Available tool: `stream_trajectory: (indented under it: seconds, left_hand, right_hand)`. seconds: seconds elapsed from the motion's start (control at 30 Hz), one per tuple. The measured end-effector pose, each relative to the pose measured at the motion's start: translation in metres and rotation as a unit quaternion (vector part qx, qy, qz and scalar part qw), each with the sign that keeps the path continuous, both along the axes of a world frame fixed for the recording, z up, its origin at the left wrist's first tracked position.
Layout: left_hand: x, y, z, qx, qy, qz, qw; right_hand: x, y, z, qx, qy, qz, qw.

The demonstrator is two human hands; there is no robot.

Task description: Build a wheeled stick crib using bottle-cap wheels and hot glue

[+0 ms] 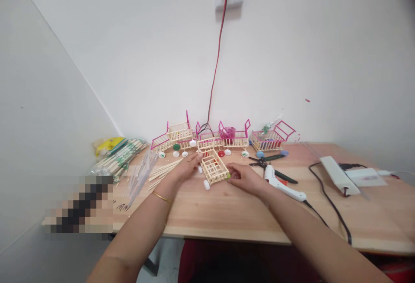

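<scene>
A small cart of pale wooden sticks stands on the wooden table between my hands, tilted to the view. White caps form wheels on its left side, and a green cap shows at its right front corner. My left hand has its fingers closed on the cart's back left corner. At the right front, the fingers of my right hand pinch the cart by the green cap.
Behind are several stick carts with magenta trim. Pliers, a white glue gun, cables and a white power strip lie right. Loose sticks and bagged sticks lie left.
</scene>
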State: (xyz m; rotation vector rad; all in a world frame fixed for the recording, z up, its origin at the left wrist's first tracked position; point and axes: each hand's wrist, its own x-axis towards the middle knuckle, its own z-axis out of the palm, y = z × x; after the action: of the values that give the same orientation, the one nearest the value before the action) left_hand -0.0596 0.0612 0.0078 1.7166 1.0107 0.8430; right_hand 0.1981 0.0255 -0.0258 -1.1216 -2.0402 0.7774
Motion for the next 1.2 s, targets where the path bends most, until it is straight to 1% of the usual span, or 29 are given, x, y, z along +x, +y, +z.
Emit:
stream_trajectory:
  seconds: [0.13,0.23,0.33,0.47,0.53,0.63,0.73,0.8,0.87,0.97,1.1,1.2]
  left_hand:
    - [-0.001,-0.002,0.000,-0.030,-0.011,-0.009,0.999]
    - [-0.001,-0.003,0.002,-0.047,-0.018,-0.013,0.999]
    - [-0.002,-0.004,0.003,-0.059,-0.020,-0.018,0.998]
    - [-0.003,-0.006,0.003,-0.058,-0.032,-0.026,0.998]
    - [-0.002,-0.006,0.003,-0.054,-0.036,-0.020,0.998]
    - [-0.002,-0.006,0.001,-0.048,-0.034,-0.007,0.998]
    - [-0.002,-0.005,0.000,-0.040,-0.036,-0.013,0.998]
    - [-0.003,-0.005,-0.001,-0.037,-0.035,-0.016,0.999]
    - [-0.003,-0.006,0.000,-0.040,-0.038,-0.024,0.998]
    - [-0.003,-0.007,0.003,-0.040,-0.041,-0.028,0.998]
    - [-0.003,-0.008,0.006,-0.034,-0.032,-0.027,0.999]
    - [-0.005,-0.007,0.007,-0.034,-0.031,-0.038,0.998]
  right_hand:
    - [0.000,-0.002,0.000,-0.029,0.003,0.023,0.999]
    - [0.003,-0.004,0.007,-0.035,-0.008,0.032,0.999]
    - [0.007,-0.005,0.022,-0.005,-0.035,-0.003,0.999]
    - [0.011,0.002,0.052,0.047,-0.082,-0.066,0.993]
    - [0.012,0.013,0.068,0.068,-0.111,-0.090,0.987]
    - [0.013,0.042,0.089,0.095,-0.159,-0.134,0.973]
    - [0.010,0.077,0.104,0.113,-0.203,-0.185,0.955]
    - [0.005,0.098,0.111,0.113,-0.227,-0.197,0.947]
    - [-0.003,0.115,0.115,0.104,-0.252,-0.198,0.941]
    - [-0.015,0.132,0.117,0.077,-0.288,-0.188,0.936]
    - [-0.025,0.145,0.114,0.043,-0.323,-0.174,0.929]
    - [-0.026,0.151,0.114,0.037,-0.333,-0.174,0.926]
